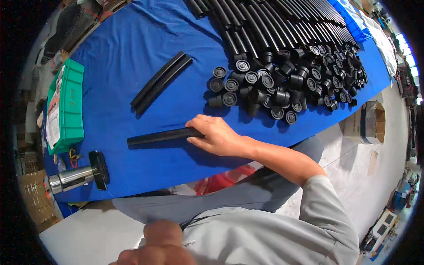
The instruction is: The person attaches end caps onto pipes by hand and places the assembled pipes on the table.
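Head view: right hand (214, 136) grips the right end of a black tube (161, 137), thumb on the near side, that end hidden inside the palm; the tube points left above or on the blue cloth (106, 119), contact unclear. Blurred skin shape (161, 249) is cut off by the lower edge; whether it is the left hand, and that hand's state, cannot be told. Two tubes (161, 84) lie beyond. Caps (266, 81) at right overlap, many partly hidden; tube rows (260, 26) behind run past the upper edge. Bin (70, 108) stands left, near a metal tool (75, 177).
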`<act>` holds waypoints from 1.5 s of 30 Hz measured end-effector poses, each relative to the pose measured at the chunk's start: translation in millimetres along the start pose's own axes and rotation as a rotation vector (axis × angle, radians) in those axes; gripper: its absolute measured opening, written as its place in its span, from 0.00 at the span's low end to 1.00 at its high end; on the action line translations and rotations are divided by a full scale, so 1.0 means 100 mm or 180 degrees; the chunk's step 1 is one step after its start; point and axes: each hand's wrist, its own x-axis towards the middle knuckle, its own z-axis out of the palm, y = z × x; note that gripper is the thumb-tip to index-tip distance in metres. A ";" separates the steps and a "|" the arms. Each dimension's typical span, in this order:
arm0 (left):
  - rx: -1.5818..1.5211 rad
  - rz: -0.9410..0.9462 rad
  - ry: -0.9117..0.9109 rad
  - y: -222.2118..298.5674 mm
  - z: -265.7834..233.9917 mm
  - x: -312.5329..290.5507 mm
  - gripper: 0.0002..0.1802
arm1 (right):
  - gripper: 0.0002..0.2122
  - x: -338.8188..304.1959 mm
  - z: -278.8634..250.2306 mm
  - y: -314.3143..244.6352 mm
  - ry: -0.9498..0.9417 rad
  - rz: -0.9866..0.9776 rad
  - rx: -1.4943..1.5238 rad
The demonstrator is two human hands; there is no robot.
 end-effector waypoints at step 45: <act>-0.2290 0.1605 -0.2243 -0.63 -1.11 0.29 0.07 | 0.14 0.06 0.07 -0.16 0.0082 -0.0050 0.0287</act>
